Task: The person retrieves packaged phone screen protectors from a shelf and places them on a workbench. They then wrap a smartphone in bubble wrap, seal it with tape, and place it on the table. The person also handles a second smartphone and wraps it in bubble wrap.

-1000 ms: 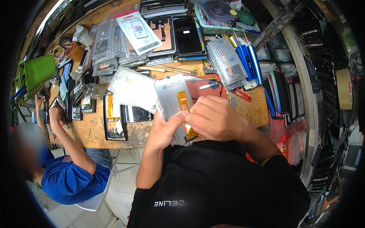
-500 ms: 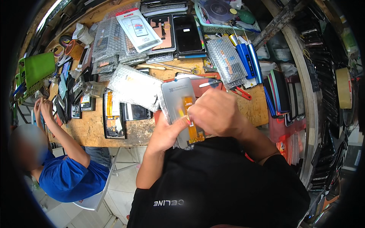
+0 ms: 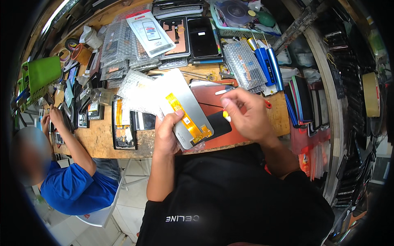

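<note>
My left hand [image 3: 166, 133] grips the silver rectangular phone screen panel [image 3: 182, 107] (orange ribbon up) over the wooden desk's [image 3: 102, 141] front edge; my right hand [image 3: 246, 115] pinches a small white tool [image 3: 226, 117].

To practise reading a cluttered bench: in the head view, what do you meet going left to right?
Green plastic tray → left hand → grey screen panel with orange ribbon cable → right hand → blue-handled tools.

Left forearm comes up from the lower edge, bare, near vertical. Left hand [image 3: 167, 133] is raised, fingers curled, thumb on top in a pinch grip. Right forearm enters from lower right, angled up-left. Right hand [image 3: 245, 115] sits just right of the left, back of hand up, fingers bent, tips pinched together. Hands apart, not touching.
</note>
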Available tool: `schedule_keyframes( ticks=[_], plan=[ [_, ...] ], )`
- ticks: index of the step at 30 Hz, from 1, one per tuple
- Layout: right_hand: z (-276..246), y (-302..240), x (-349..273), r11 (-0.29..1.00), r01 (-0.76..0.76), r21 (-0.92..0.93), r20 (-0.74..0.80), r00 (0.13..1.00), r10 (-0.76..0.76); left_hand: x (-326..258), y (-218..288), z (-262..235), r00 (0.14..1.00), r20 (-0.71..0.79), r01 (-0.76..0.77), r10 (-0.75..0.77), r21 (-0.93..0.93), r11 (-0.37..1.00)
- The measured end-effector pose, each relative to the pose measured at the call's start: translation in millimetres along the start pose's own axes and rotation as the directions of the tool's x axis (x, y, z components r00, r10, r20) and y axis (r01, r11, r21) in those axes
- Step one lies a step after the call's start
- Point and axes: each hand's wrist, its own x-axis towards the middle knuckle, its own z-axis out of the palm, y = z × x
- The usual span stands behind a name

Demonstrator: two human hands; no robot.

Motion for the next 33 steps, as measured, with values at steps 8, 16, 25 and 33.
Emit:
schedule_keyframes(
  ticks=[8,16,25,33],
  plan=[
    [-3,-7,2,0.996,-0.016,0.082,-0.118,0.993,0.026,9,-2,-3,0.997,-0.077,0.016,-0.017,-0.017,1.0],
    [21,2,-9,0.891,-0.201,0.407,0.2,0.971,0.127,15,-5,13,0.996,-0.02,-0.084,0.085,0.031,0.996],
    [25,13,0,0.842,-0.154,0.517,0.183,0.981,0.067,5,2,24,0.991,0.013,-0.13,0.13,0.044,0.991],
    [19,17,8,0.834,-0.223,0.504,0.326,0.944,0.056,6,3,29,0.985,0.051,-0.171,0.163,0.29,0.942]
  ],
)
